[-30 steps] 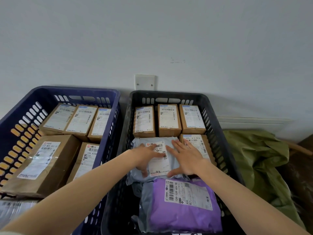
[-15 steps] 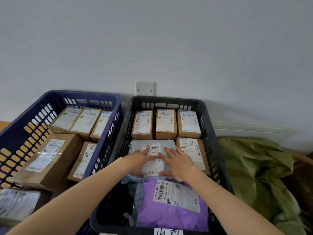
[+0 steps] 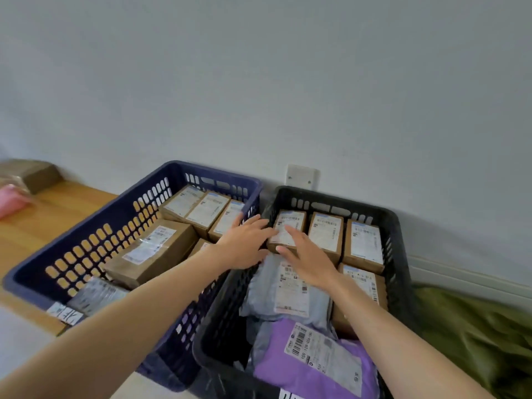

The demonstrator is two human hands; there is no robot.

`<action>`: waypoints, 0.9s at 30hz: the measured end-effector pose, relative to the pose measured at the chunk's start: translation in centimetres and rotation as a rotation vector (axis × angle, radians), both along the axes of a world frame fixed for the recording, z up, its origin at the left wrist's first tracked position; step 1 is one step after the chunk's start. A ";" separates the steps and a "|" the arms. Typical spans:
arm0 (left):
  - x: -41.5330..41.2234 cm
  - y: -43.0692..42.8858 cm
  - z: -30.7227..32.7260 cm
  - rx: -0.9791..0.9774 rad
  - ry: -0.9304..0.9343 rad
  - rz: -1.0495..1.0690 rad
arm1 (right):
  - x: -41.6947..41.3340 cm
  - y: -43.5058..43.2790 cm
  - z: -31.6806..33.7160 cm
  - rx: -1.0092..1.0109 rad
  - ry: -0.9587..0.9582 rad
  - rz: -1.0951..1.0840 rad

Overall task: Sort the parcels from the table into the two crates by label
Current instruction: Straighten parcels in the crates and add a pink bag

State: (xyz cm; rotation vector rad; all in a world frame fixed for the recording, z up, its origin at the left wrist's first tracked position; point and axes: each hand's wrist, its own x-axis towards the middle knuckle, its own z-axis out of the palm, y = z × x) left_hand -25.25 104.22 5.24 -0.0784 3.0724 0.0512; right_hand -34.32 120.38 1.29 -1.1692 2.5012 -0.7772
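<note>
A black crate (image 3: 398,240) on the right holds several labelled brown boxes, a grey mailer bag (image 3: 290,295) and a purple mailer bag (image 3: 322,367). A blue crate (image 3: 86,254) on the left holds several brown boxes, among them a large one (image 3: 152,251). My left hand (image 3: 244,246) and my right hand (image 3: 308,254) lie with straight fingers over the far-left small box (image 3: 290,223) in the black crate, at the far edge of the grey bag. Neither hand holds anything.
A wooden table (image 3: 43,220) runs left of the crates, with a brown box (image 3: 37,174) and a pink bag (image 3: 11,200) at its far left. A green sack (image 3: 475,335) lies right of the black crate. A white wall stands close behind.
Both hands have slid forward off the grey bag's label to the far-left small box. The view has swung left, showing the wooden table.
</note>
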 end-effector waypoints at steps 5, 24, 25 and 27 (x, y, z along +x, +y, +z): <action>4.4 -5.2 2.7 0.041 0.163 0.107 | 2.2 -6.4 2.3 -0.107 0.042 0.050; 35.7 -38.0 3.3 0.140 0.311 0.611 | 24.3 -43.1 2.6 -0.249 -0.160 0.191; 37.2 -39.5 2.9 0.146 0.310 0.630 | 25.5 -44.9 2.4 -0.249 -0.180 0.184; 40.0 -42.5 2.1 0.163 0.304 0.669 | 28.0 -48.3 1.8 -0.245 -0.211 0.179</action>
